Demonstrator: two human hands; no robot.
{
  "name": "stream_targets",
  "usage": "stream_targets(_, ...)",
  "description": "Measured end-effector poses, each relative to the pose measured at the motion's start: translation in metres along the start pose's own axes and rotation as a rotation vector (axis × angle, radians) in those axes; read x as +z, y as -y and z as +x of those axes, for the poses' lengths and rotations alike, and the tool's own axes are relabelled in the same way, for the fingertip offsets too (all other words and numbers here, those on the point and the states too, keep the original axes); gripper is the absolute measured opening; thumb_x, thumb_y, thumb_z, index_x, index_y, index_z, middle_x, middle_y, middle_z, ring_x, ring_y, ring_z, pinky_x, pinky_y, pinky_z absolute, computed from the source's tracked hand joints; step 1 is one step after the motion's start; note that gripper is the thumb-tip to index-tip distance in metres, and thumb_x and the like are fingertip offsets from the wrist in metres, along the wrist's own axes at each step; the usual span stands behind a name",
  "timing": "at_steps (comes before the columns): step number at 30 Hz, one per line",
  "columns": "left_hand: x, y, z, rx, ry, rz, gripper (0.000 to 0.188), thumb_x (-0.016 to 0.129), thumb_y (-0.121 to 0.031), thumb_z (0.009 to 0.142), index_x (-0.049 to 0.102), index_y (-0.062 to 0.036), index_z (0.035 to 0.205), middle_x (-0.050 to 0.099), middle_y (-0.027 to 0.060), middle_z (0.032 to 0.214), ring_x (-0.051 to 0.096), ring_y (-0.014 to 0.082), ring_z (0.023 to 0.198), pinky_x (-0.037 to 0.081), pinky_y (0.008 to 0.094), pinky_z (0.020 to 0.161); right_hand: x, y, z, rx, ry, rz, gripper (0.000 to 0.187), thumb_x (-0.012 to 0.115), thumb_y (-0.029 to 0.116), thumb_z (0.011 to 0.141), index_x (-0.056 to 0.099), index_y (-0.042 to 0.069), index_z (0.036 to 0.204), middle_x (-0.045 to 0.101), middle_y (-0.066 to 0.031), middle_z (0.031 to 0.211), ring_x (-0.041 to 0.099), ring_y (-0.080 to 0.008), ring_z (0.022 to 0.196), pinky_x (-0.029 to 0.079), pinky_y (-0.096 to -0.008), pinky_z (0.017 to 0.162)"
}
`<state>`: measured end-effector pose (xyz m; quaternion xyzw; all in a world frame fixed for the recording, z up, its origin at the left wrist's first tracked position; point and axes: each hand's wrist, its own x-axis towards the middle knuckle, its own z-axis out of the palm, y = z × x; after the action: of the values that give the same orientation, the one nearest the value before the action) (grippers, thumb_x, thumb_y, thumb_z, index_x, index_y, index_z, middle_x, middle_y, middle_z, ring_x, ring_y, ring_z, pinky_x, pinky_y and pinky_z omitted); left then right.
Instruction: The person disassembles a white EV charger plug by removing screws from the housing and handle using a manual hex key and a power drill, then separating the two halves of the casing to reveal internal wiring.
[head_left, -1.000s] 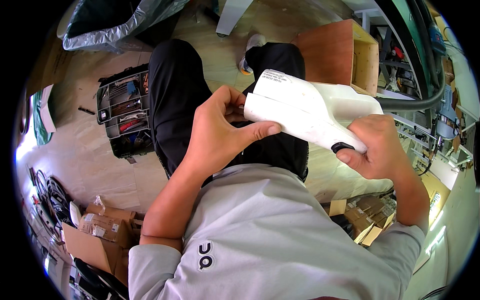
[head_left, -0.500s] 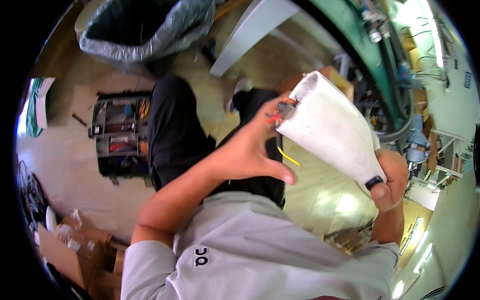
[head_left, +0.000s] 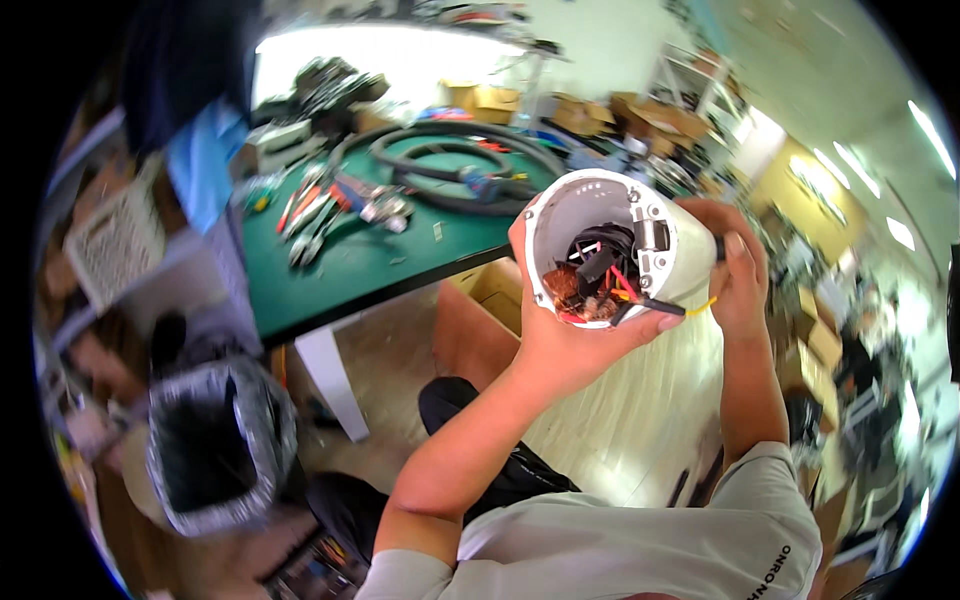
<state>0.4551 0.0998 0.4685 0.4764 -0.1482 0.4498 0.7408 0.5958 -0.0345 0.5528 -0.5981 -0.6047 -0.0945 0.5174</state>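
Observation:
A white tapered plastic housing (head_left: 690, 262) is held up in front of me, its wide open end facing me. Black wires (head_left: 612, 245), copper-coloured windings (head_left: 566, 286) and a few red wires show inside it. A metal cylinder (head_left: 652, 235) sits at the right part of the rim. One yellow-tipped wire (head_left: 700, 306) sticks out past the lower right edge. My left hand (head_left: 575, 350) cups the wide end from below and left, thumb along the lower rim. My right hand (head_left: 742, 275) is closed round the narrow end, by a small black part (head_left: 720, 248).
Beyond the housing stands a green-topped workbench (head_left: 330, 285) with pliers and other hand tools (head_left: 325, 215) and a coiled black hose (head_left: 440, 150). A lined bin (head_left: 270, 420) is at the lower left. A cardboard box (head_left: 475, 330) stands beneath the bench edge.
My view has swung up toward the workbench. The housing has turned so its open end faces me. My left hand, earlier spread at the wide end, now grips it; the right hand keeps its hold.

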Motion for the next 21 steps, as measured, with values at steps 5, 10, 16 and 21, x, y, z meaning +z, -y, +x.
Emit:
stream_targets(5, 0.066, 0.019, 0.006, 0.207, 0.065, 0.148, 0.110, 0.092, -0.012, 0.059, 0.018, -0.0048, 0.140, 0.038, 0.0159, 0.135, 0.049, 0.0269, 0.123, 0.045, 0.0391, 0.102, -0.019, 0.072, -0.057, -0.163, -0.338, -0.206, 0.067, 0.051, 0.051, 0.095, 0.051, -0.006, 0.131, 0.057, -0.0164, 0.131, 0.052, -0.0236, 0.123, 0.037, -0.0363, 0.104)
stream_targets(10, 0.112, 0.069, -0.007, 0.427, 0.233, 0.188, 0.110, 0.093, -0.015, 0.059, 0.019, -0.0042, 0.139, 0.037, 0.0228, 0.141, 0.049, 0.0306, 0.125, 0.042, 0.0398, 0.104, -0.041, 0.097, -0.100, 0.000, -0.349, -0.326, 0.075, 0.067, 0.049, 0.087, 0.049, -0.006, 0.134, 0.057, -0.0185, 0.130, 0.055, -0.0247, 0.120, 0.039, -0.0368, 0.103)
stream_targets(16, 0.138, 0.129, -0.031, 0.543, 0.360, 0.277, 0.110, 0.093, -0.016, 0.060, 0.020, -0.0066, 0.141, 0.039, 0.0255, 0.141, 0.048, 0.0358, 0.125, 0.035, 0.0471, 0.106, -0.065, 0.103, -0.140, 0.323, -0.448, -0.127, 0.078, 0.068, 0.049, 0.087, 0.050, -0.011, 0.133, 0.056, -0.0218, 0.132, 0.055, -0.0264, 0.122, 0.039, -0.0374, 0.106)
stream_targets(21, 0.144, 0.158, -0.066, 0.529, 0.397, 0.291, 0.103, 0.089, -0.014, 0.064, 0.019, -0.0065, 0.139, 0.036, 0.0252, 0.142, 0.046, 0.0368, 0.128, 0.039, 0.0479, 0.105, -0.083, 0.079, -0.188, 0.380, -0.466, 0.060, 0.069, 0.067, 0.039, 0.090, 0.049, -0.011, 0.134, 0.052, -0.0250, 0.137, 0.053, -0.0291, 0.125, 0.038, -0.0389, 0.107)
